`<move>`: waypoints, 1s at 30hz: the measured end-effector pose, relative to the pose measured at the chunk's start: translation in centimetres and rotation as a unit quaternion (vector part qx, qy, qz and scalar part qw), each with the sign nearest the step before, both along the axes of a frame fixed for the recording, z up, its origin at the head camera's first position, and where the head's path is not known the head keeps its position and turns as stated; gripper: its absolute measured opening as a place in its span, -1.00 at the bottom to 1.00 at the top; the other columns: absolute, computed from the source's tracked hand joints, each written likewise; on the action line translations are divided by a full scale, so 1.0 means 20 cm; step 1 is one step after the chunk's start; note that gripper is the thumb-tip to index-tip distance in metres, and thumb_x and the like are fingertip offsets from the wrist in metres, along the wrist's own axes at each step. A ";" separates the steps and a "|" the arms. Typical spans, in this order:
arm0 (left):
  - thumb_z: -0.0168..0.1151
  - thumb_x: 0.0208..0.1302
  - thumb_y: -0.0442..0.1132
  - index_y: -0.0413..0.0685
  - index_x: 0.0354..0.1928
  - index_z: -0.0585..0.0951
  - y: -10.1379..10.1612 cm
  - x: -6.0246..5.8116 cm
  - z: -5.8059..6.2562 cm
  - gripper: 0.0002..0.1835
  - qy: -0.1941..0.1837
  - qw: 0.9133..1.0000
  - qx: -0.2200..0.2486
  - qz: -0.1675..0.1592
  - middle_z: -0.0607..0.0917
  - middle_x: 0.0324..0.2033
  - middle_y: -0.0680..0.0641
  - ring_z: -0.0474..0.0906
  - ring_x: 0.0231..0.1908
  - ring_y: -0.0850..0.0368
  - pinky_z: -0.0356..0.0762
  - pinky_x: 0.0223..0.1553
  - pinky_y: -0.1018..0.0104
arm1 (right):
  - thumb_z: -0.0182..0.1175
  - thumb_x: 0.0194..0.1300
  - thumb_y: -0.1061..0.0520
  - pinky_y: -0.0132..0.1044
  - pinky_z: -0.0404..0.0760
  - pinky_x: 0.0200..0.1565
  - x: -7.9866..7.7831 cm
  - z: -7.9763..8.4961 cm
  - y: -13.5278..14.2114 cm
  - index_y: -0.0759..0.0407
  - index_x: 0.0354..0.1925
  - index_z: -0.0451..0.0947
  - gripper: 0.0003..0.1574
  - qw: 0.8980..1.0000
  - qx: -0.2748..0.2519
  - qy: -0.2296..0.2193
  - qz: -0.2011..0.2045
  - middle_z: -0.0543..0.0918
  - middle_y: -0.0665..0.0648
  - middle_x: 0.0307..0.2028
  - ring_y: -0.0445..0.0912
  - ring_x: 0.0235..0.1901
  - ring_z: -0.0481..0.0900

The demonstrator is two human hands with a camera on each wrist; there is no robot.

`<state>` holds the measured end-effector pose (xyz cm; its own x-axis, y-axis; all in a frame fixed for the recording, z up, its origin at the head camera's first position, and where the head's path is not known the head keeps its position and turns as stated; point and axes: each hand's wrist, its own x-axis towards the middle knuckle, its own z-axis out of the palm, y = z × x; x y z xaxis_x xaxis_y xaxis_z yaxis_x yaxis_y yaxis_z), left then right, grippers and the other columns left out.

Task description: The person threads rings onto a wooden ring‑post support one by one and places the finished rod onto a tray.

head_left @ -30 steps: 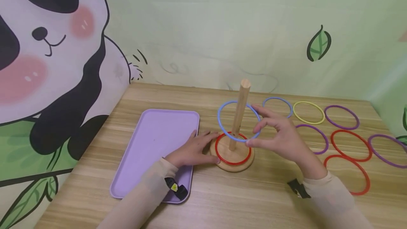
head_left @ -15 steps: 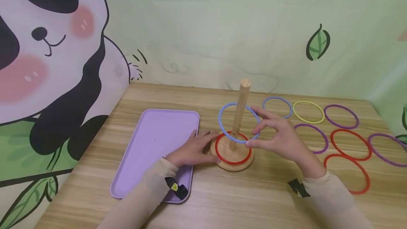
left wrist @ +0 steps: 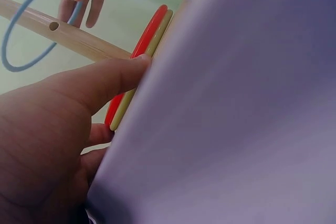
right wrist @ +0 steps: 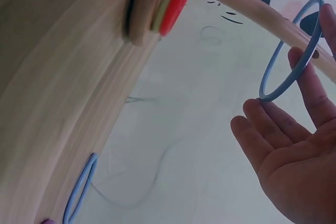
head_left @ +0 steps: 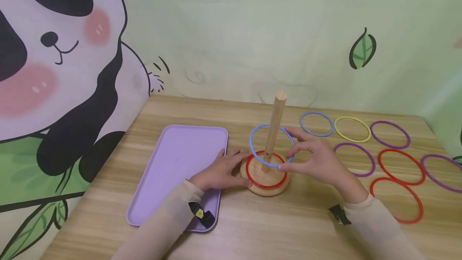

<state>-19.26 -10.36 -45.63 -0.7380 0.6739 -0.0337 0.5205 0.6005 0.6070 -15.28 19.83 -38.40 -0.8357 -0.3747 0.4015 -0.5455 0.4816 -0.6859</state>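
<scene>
In the head view, a wooden post (head_left: 276, 121) rises from a round base (head_left: 268, 192). A red ring (head_left: 247, 168) lies around the post's foot, and the left wrist view shows a yellow ring (left wrist: 125, 110) under it. My right hand (head_left: 319, 157) pinches a blue ring (head_left: 250, 139) between thumb and fingers. That ring encircles the post partway down, tilted and above the red one. My left hand (head_left: 223, 171) rests at the base's left edge, fingers extended and spread, thumb touching the edge by the rings.
A purple tray (head_left: 180, 163) lies at the left, under my left forearm. Several rings lie on the table at the right: a blue ring (head_left: 300, 121), a yellow ring (head_left: 348, 117), purple rings and red rings. A painted wall (head_left: 231, 43) stands behind the table.
My right hand has lowered the blue ring a little along the post. The left hand keeps its place at the base. The head view has shifted slightly.
</scene>
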 end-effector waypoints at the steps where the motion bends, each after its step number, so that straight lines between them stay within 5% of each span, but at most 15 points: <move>1: 0.46 0.26 0.16 -0.06 0.60 0.31 0.00 0.00 0.00 -0.04 0.002 1.000 0.001 0.000 0.41 0.52 -0.19 0.08 0.60 -0.24 -0.38 0.57 -0.35 | 0.76 -0.14 0.17 -0.44 0.41 0.32 0.00 -0.01 0.00 -0.05 -0.48 0.75 -0.66 1.000 0.002 0.005 0.002 0.61 0.28 0.33 0.29 0.31 0.57; 5: 0.46 0.26 0.16 0.00 0.62 0.30 0.00 0.00 0.00 -0.03 0.005 1.000 -0.001 0.001 0.40 0.53 -0.15 0.06 0.61 -0.23 -0.42 0.57 -0.32 | 0.76 -0.14 0.19 -0.17 0.59 0.27 -0.01 -0.02 0.00 0.03 -0.48 0.77 -0.69 1.000 0.015 0.005 0.007 0.62 0.35 0.31 0.33 0.22 0.63; 9: 0.46 0.25 0.16 0.06 0.62 0.30 0.00 0.00 0.00 -0.04 0.003 1.000 -0.001 0.000 0.40 0.53 -0.13 0.05 0.61 -0.23 -0.46 0.56 -0.33 | 0.74 -0.09 0.16 0.20 0.57 0.26 -0.02 -0.04 0.00 0.05 -0.46 0.78 -0.72 0.999 0.025 -0.030 0.010 0.57 0.37 0.35 0.35 0.29 0.57; 21: 0.46 0.25 0.16 0.11 0.63 0.29 0.01 0.01 0.02 -0.04 -0.001 1.000 0.007 0.001 0.39 0.54 -0.14 0.05 0.61 -0.24 -0.44 0.55 -0.37 | 0.73 -0.03 0.04 0.20 0.55 0.29 -0.02 -0.06 -0.01 -0.06 -0.49 0.77 -0.74 0.997 0.069 -0.040 0.014 0.57 0.33 0.36 0.29 0.37 0.51; 30: 0.46 0.26 0.15 0.02 0.64 0.26 0.01 0.01 0.01 -0.01 0.000 1.000 0.002 0.002 0.39 0.54 -0.17 0.05 0.61 -0.23 -0.41 0.56 -0.37 | 0.73 -0.03 0.05 0.19 0.56 0.29 -0.03 -0.09 -0.02 0.14 -0.43 0.83 -0.72 0.996 0.080 -0.035 0.034 0.57 0.38 0.35 0.29 0.36 0.52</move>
<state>-18.98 -10.19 -45.39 -0.7413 0.6705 -0.0319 0.5174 0.6010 0.6092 -15.87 19.49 -40.22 -0.8298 -0.4863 0.2738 -0.5346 0.5517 -0.6402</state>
